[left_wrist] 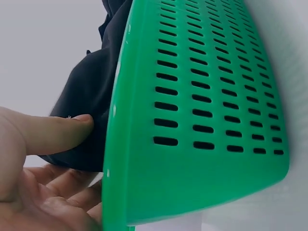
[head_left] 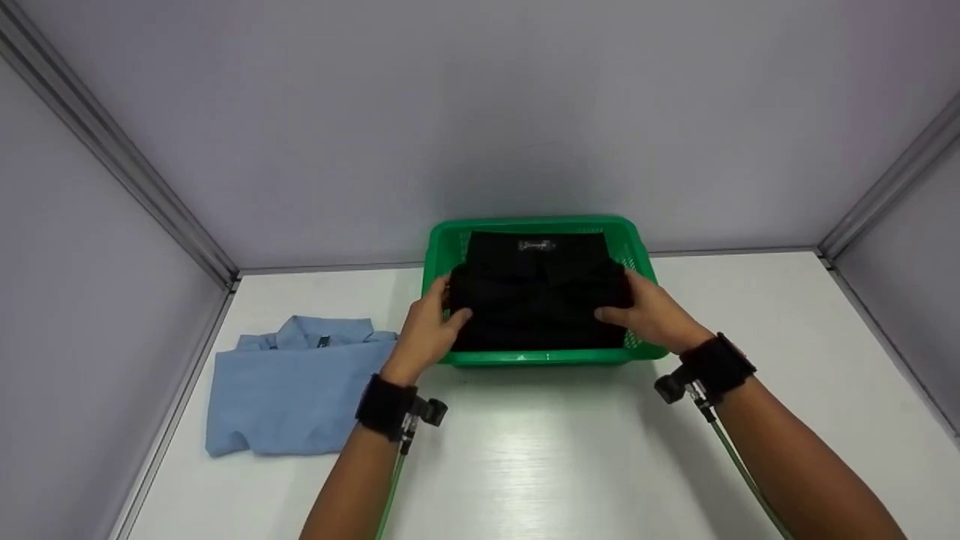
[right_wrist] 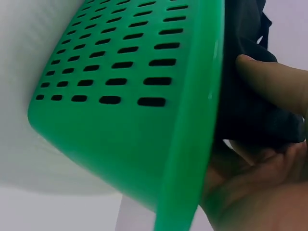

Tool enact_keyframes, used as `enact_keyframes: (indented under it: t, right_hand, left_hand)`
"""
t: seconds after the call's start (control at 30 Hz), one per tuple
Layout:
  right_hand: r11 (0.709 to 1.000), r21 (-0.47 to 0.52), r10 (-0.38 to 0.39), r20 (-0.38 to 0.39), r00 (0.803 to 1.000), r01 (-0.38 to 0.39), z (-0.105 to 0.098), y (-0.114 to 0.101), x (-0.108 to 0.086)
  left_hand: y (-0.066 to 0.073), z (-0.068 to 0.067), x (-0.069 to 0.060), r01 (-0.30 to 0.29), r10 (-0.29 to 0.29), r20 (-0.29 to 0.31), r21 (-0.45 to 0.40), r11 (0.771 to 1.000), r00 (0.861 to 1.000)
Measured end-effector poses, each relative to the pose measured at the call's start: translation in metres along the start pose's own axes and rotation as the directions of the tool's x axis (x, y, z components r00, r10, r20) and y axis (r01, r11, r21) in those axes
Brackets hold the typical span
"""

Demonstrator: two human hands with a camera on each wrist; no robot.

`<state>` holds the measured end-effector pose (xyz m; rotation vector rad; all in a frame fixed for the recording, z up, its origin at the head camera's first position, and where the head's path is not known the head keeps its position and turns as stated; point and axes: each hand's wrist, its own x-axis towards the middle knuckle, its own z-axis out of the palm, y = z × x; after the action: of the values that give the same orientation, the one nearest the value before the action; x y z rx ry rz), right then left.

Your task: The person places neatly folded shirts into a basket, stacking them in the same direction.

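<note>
A folded black garment [head_left: 540, 307] lies level with the rim of a green plastic basket [head_left: 547, 358]. My left hand [head_left: 429, 330] grips its left edge, thumb on top and fingers underneath. On the opposite edge, my right hand [head_left: 652, 311] holds it the same way. Behind it, toward the back of the basket, more black cloth [head_left: 487, 251] shows a small pale label; whether it belongs to the same garment I cannot tell. In the left wrist view the thumb [left_wrist: 72, 132] presses the dark cloth just past the basket's rim. The basket's slotted side [right_wrist: 110, 130] fills much of the right wrist view.
A folded light-blue collared shirt [head_left: 292, 397] lies on the white table [head_left: 525, 465], left of the basket. Close behind the basket stands a grey wall [head_left: 525, 112], with side panels at left and right. Green cables [head_left: 739, 465] run from both wrist cameras.
</note>
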<state>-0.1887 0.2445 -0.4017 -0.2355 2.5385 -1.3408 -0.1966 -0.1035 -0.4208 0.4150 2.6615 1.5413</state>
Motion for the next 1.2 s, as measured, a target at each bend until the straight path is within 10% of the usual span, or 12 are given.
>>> enact_keyframes:
  t: [0.3, 0.73, 1.0, 1.2]
  right_hand:
    - [0.974, -0.134, 0.187, 0.040, 0.982, -0.180, 0.004, -0.004, 0.010]
    - [0.959, -0.219, 0.196, 0.061, 0.979, -0.178, 0.010, 0.006, 0.011]
    - [0.953, -0.300, 0.009, -0.058, 0.998, -0.026, 0.015, 0.014, 0.007]
    - [0.935, -0.350, -0.143, -0.219, 0.965, 0.059, 0.033, 0.026, 0.009]
  left_hand:
    - [-0.003, 0.000, -0.002, 0.006, -0.003, -0.041, 0.061, 0.998, 0.999]
    - [-0.009, 0.004, -0.015, -0.028, 0.028, 0.012, 0.051, 0.998, 1.000]
    - [-0.014, 0.021, -0.020, -0.131, 0.126, 0.039, 0.167, 0.977, 0.991]
    - [-0.024, 0.036, -0.016, -0.207, 0.217, 0.004, 0.315, 0.926, 0.976]
